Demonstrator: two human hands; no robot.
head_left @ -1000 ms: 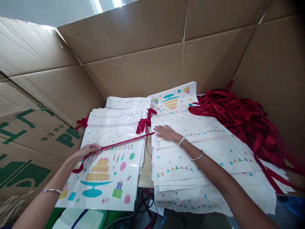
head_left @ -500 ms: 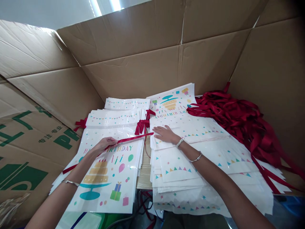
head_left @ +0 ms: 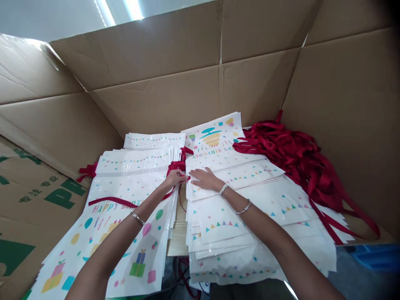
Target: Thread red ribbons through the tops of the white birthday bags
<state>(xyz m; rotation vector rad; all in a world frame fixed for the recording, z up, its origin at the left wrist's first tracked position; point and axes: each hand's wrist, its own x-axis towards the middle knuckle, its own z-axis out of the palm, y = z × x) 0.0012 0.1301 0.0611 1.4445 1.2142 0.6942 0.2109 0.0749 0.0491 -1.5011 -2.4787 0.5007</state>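
My left hand (head_left: 176, 178) is pinched shut on a dark red ribbon (head_left: 112, 201) near the ribbon's knotted end at the top corner of a white plastic birthday bag (head_left: 146, 254). This bag lies on a stack and is printed with a cake, balloons and gifts. My right hand (head_left: 204, 179) rests flat and open on a second stack of similar bags (head_left: 221, 221), holding nothing. A further bag printed with a cake (head_left: 212, 139) lies beyond my right hand.
A heap of loose dark red ribbons (head_left: 290, 162) lies to the right of the stacks. A narrow strip of wooden tabletop (head_left: 177, 237) shows between them. Tall cardboard sheets (head_left: 162, 104) stand behind and beside the work, and a blue object (head_left: 375, 257) sits at lower right.
My left hand has slid up and right along the ribbon to the knotted end near my right hand. The top bag has shifted down and left. The whole view has tilted slightly.
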